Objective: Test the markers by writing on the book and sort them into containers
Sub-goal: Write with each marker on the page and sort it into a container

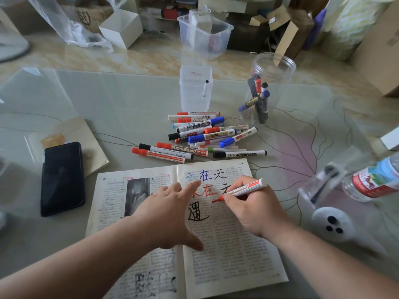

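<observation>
We're over the open book (226, 255) on the worktop (108, 100), and the right hand (257, 210) pinches an uncapped red marker (244, 188) near its nib, fingers curled round the barrel. Its long axis runs on a slant. The red tip points left and a little toward us, down at the book's right page just below the red characters. The white tail rises up and away to the right. The left hand (170, 212) lies flat with fingers spread, pressing across the book's centre fold. Just beyond the book's far edge we have the pile of markers (207, 137), red, blue and black caps, most lying crosswise. Farther beyond the book, behind that pile, stands the square container (195, 89), clear, with one white marker leaning inside, dark end up. Beyond the book's far right corner we see the round jar (265, 87), clear too, holding several markers, with a blue-capped one leaning across the others. Left of the book lies a dark phone (62, 178), and well to the book's right a water bottle (373, 180) with a red label.
</observation>
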A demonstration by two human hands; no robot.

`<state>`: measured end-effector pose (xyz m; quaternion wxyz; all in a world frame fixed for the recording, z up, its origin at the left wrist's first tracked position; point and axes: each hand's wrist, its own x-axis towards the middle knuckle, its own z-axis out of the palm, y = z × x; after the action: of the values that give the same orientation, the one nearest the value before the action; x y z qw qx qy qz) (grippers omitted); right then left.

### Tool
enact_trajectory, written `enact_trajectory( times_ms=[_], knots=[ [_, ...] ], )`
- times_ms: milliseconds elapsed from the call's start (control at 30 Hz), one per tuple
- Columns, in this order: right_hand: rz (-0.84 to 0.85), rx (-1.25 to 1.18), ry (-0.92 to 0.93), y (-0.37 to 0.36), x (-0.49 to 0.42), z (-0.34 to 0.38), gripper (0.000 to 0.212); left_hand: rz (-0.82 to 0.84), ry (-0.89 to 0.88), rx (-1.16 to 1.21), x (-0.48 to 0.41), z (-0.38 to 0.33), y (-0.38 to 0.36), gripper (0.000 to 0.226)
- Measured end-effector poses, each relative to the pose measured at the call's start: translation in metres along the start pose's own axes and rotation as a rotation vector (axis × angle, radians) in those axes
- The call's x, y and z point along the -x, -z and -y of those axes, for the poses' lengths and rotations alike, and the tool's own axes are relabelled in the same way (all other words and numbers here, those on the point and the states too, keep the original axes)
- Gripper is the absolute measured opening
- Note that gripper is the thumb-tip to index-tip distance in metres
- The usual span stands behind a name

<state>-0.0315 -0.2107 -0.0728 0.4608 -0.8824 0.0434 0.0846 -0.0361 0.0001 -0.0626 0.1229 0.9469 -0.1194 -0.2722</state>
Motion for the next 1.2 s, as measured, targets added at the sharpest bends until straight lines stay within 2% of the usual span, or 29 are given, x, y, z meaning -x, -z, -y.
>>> enact_trajectory(
  times_ms=[200,333,533,733,900,1200],
  knots=[
    [0.078,-0.072,0.053,0.001,0.007,0.000,0.014,-0.001,0.000,-0.006,-0.001,0.000,0.000,0.139],
    [0.106,-0.048,0.092,0.000,0.009,0.001,0.012,0.003,0.003,-0.017,-0.002,0.000,0.000,0.141],
    [0.130,0.031,0.049,-0.001,0.007,0.002,0.011,0.016,0.006,-0.017,-0.002,-0.001,0.000,0.142],
    [0.037,0.064,-0.005,0.005,0.000,0.002,0.017,0.013,-0.002,-0.006,-0.003,0.000,-0.001,0.141],
    [0.044,-0.039,0.006,0.007,0.001,0.001,0.014,0.015,-0.005,-0.003,-0.003,0.000,0.000,0.141],
    [0.057,0.032,0.034,0.004,0.004,0.003,0.015,0.006,-0.002,-0.011,-0.003,0.000,-0.001,0.142]
  ],
)
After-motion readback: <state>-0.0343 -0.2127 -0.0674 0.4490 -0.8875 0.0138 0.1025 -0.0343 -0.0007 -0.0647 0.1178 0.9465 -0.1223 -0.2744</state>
